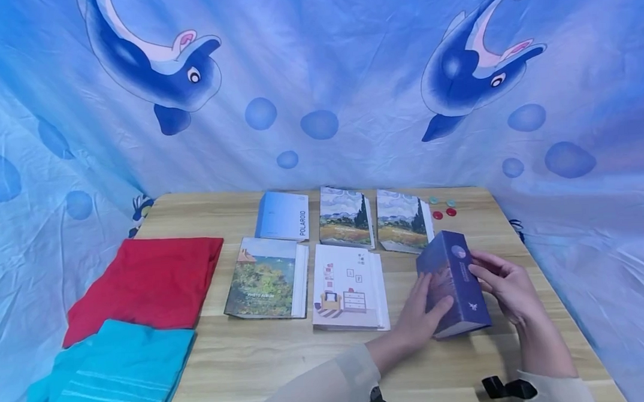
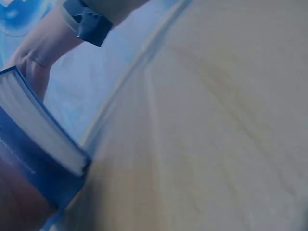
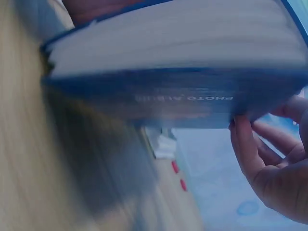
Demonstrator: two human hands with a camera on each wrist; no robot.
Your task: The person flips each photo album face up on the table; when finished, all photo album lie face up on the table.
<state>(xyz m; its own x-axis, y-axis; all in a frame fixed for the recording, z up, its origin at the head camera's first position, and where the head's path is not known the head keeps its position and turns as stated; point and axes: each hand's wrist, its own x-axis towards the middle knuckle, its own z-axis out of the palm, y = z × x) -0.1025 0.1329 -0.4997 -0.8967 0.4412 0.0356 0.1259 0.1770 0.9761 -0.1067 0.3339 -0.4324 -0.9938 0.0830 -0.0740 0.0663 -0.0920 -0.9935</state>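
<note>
A thick dark blue photo album [image 1: 452,288] is tilted up at the right side of the table, its spine turned toward the head camera. My left hand [image 1: 415,318] grips it from the left, fingers over the cover and thumb near the spine. With thumb and fingertips, my right hand [image 1: 505,284] holds the upper right edge. In the right wrist view the album [image 3: 159,86] shows its white page block and "PHOTO ALBUM" lettering, with the right hand's fingers [image 3: 248,144] at one corner. The left wrist view has the album [image 2: 41,127] along its left side.
Left of the held album lie a white furniture-print album [image 1: 347,284] and a garden-print album [image 1: 263,278]. Behind are a blue Polaroid album [image 1: 283,216] and two landscape albums [image 1: 344,217] [image 1: 404,218]. Red and green discs [image 1: 451,212] sit far right; red [image 1: 147,283] and turquoise cloths [image 1: 113,372] lie left.
</note>
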